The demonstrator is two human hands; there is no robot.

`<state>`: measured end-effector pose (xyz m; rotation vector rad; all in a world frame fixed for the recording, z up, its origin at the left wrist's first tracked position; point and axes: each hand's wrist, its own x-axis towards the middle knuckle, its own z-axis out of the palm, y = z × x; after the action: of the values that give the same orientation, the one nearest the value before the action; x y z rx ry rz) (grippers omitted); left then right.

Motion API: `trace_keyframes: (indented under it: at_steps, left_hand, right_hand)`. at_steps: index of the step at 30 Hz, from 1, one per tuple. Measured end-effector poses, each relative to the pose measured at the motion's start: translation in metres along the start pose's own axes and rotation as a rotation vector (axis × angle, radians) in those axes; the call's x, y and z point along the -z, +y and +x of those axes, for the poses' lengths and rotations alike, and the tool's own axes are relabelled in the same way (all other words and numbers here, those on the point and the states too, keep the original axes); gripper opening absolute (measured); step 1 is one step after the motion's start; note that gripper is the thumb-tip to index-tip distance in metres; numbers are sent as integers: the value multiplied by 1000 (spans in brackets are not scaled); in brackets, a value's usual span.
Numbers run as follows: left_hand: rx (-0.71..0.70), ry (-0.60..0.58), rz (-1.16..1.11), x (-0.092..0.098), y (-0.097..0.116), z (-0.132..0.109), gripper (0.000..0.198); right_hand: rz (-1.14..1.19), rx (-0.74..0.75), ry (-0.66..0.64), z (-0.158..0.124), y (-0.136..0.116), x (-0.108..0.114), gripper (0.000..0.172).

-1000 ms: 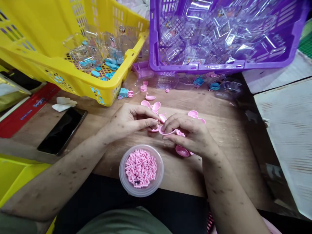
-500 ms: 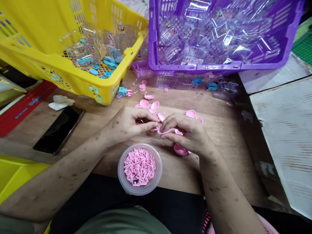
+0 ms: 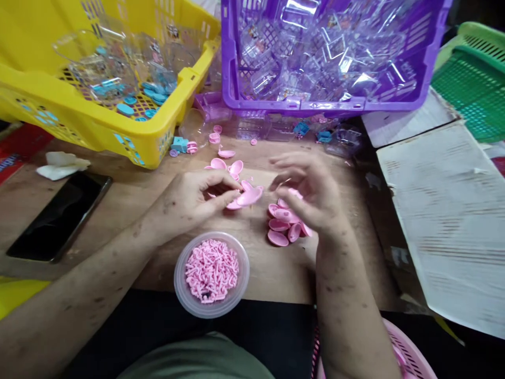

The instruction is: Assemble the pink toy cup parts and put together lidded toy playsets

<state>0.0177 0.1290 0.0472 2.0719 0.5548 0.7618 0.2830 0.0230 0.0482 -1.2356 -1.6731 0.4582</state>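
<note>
Presently pinching a pink oval plastic shell (image 3: 250,197) in the left hand (image 3: 189,204), out to that hand's right, lengthwise toward the farther right hand (image 3: 310,192), loosely spread near clustered pink shells (image 3: 278,225).

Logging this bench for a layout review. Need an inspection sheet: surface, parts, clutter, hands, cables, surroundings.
Surface: brown wooden table.
Job's things: pink oval piece, held; pink pile to its right; tub of small pink bits nearer the person.
Clutter: dark phone, white scrap, both left.
Hands: left hand pinches the pink oval piece; right hand open by the pink pile.
Cables: nothing seen.
Surroundings: yellow crate and purple crate, both holding clear plastic items; green basket far right.
</note>
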Motion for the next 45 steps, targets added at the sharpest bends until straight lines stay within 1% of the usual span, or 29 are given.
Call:
trace_keyframes:
  at_steps: [2,3,4,5,7,8,10,11,12,13,14,15,16,17,18,20,22,24,26,28,30,31,32,34,36,38,41,45]
  left_hand:
    - [-80,64,159,3,-6,1,16]
    - [-116,79,233,4,-10,2,17]
    - [-142,73,296,4,-14,3,18]
    - [-156,49,345,4,-18,4,20]
    - [-179,2,405,5,-21,5,23]
    - [-198,-4,414,6,-19,5,24]
    - [-269,-34,377,11,-12,3,22]
    - [-312,-99,329,15,-7,1,20]
    - [-346,-205,272,20,-1,-1,19]
    - [-359,-339,223,24,5,-3,18]
    - [-354,-470,192,28,9,-6,17]
    - [-334,-577,189,30,12,-8,17]
    - [-311,-642,207,31,14,-10,16]
    - [-295,-670,236,31,15,-11,13]
    - [-293,-672,261,30,15,-12,9]
    - [-316,-648,275,28,12,-13,3]
    - [-343,-622,262,26,11,-13,5]
    - [-358,-603,236,26,11,-13,6]
    - [-350,-596,178,29,15,-12,9]
    - [-328,-586,78,32,21,-12,9]
    - [-269,-554,-24,34,25,-11,11]
    - [-228,-511,-70,33,27,-10,10]
    - [-184,-445,-116,32,27,-9,8]
    - [-81,-273,-210,27,24,-7,6]
    - [25,-104,-318,21,19,-4,14]
    - [131,-6,-399,17,12,-1,21]
    - [238,36,-458,14,6,4,29]
    - [269,38,-524,10,3,6,36]
  right_hand:
    - [-161,-101,178,-4,7,19,22]
    - [-266,-149,228,-7,11,28,17]
    - [-362,-194,232,-9,15,35,13]
    - [-434,-237,191,-11,18,40,10]
    - [-482,-301,31,-14,19,46,6]
    - [-465,-321,-65,-15,19,47,5]
    - [-386,-349,-253,-17,16,48,10]
    - [-343,-364,-331,-17,16,48,15]
    - [-309,-380,-390,-18,16,48,19]
    - [-288,-394,-426,-18,17,48,21]
    - [-280,-402,-440,-18,18,47,21]
    - [-280,-401,-438,-18,19,47,18]
    - [-284,-391,-425,-17,19,46,13]
    - [-287,-374,-408,-16,18,46,10]
    - [-290,-352,-385,-15,16,46,12]
    - [-292,-309,-344,-12,11,45,18]
    - [-291,-276,-320,-9,5,44,19]
    - [-285,-261,-326,-8,2,43,18]
    - [-286,-258,-332,-9,3,42,20]
    - [-290,-252,-300,-10,5,41,22]
    - [-269,-226,-229,-10,5,37,24]
    - [-244,-198,-197,-9,4,34,24]
    - [-209,-158,-175,-8,2,29,23]
    - [-133,-46,-172,-4,-5,17,18]
    - [-79,66,-191,0,-13,3,9]
    - [-46,137,-214,2,-20,-10,4]
    - [-5,190,-208,4,-24,-25,5]
    - [13,247,-135,3,-19,-33,9]
